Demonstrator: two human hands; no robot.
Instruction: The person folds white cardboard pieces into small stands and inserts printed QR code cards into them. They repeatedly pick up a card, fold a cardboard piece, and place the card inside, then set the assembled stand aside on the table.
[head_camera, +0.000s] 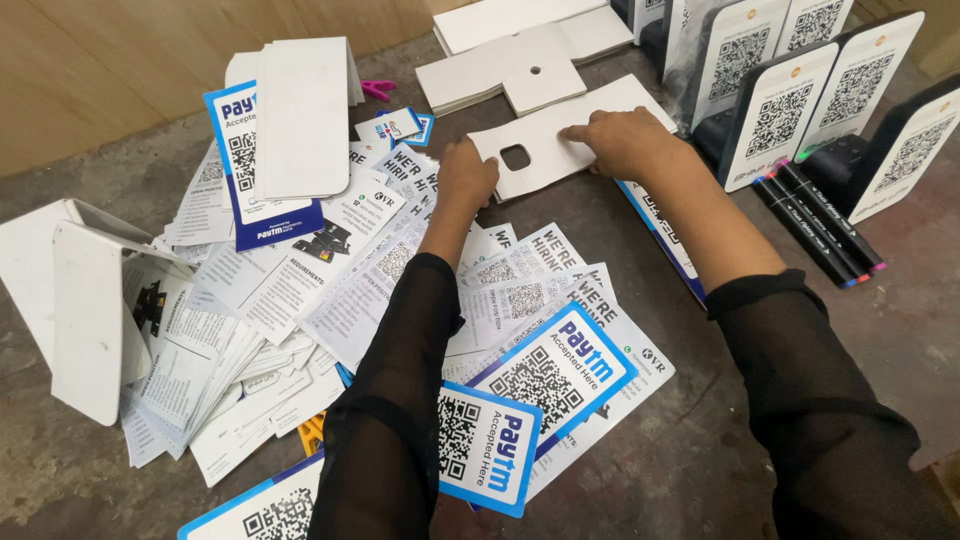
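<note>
A flat white card with a small square hole (545, 140) lies on the grey floor in the upper middle. My left hand (466, 178) grips its left edge with curled fingers. My right hand (622, 140) rests on top of its right part, pressing it down with the index finger stretched left. Both arms wear black sheer sleeves. Under the card's right end lies a blue-edged printed card (660, 225).
Printed leaflets and blue-bordered code cards (560, 365) lie spread across the floor. Folded white card stands (90, 310) sit at left, white card pieces (520, 70) at the top. Upright code stands (775, 115) line the right, with black markers (820, 225) beside them. A wooden wall (100, 70) is behind.
</note>
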